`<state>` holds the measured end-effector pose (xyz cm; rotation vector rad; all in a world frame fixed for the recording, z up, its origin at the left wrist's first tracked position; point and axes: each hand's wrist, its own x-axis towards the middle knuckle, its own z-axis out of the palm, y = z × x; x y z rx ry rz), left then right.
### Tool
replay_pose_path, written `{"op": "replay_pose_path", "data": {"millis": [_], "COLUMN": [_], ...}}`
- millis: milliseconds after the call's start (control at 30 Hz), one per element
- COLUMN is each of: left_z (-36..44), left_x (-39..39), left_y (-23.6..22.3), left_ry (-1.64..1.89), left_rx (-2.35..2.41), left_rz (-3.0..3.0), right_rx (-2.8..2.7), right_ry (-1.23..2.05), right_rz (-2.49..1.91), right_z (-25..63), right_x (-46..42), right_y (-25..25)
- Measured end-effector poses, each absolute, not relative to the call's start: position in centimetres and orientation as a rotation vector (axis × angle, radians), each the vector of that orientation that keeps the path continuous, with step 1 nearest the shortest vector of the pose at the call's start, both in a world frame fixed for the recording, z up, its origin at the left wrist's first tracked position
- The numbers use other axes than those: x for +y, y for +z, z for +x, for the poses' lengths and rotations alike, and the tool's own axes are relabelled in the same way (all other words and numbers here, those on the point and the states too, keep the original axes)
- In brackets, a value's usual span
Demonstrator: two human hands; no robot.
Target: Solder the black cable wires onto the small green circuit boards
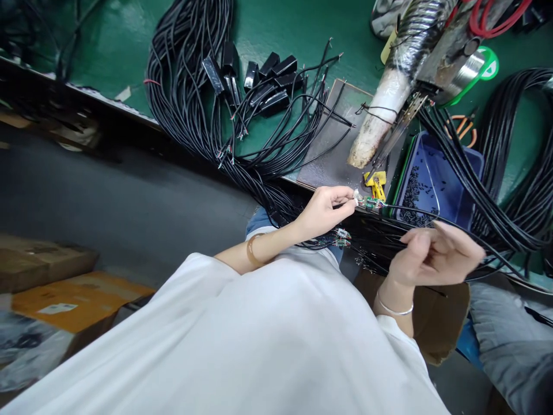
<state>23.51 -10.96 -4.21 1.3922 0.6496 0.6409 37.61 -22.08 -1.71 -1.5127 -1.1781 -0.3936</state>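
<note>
My left hand (pixel 325 208) pinches a small green circuit board (pixel 370 203) that ends a thin black cable (pixel 415 213). The board is held just below a soldering iron tip and a yellow clamp (pixel 375 183). My right hand (pixel 434 253) is curled around the same black cable further along, fingers partly closed. More small boards (pixel 342 236) with wires lie on my lap below the left hand.
Thick bundles of black cable (pixel 190 92) and several black plastic housings (pixel 263 80) cover the green bench. A blue tray (pixel 436 181) of small black parts stands to the right. A wrapped soldering tool (pixel 393 98) hangs overhead. Cardboard boxes (pixel 56 288) sit on the floor at left.
</note>
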Motion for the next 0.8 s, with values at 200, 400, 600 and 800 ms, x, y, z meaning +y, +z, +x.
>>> {"op": "replay_pose_path", "data": {"millis": [200,400,600,800], "left_z": [23.5,23.8,24.1,24.3], "left_x": [-10.6,-10.3,-9.5,-8.6], "left_y": [-4.4,-4.8,-4.5,-4.3], "left_ry": [0.632,0.648,0.675,0.604], "left_rx": [0.633,0.622,0.594,0.559], "left_rz": [1.377,1.323,1.195,1.135], "right_rx": [-1.314,-1.546,-1.418,-1.407], "right_ry": [-0.266,-0.262,-0.054,0.030], "right_rz": [-1.688,-1.746,-1.740,-1.756], "right_z": [37.1,36.5,36.4,36.7], "right_x": [-22.5,-20.9,-19.5,-18.9], "right_y": [-2.3,-3.8,-3.4,-3.0]}}
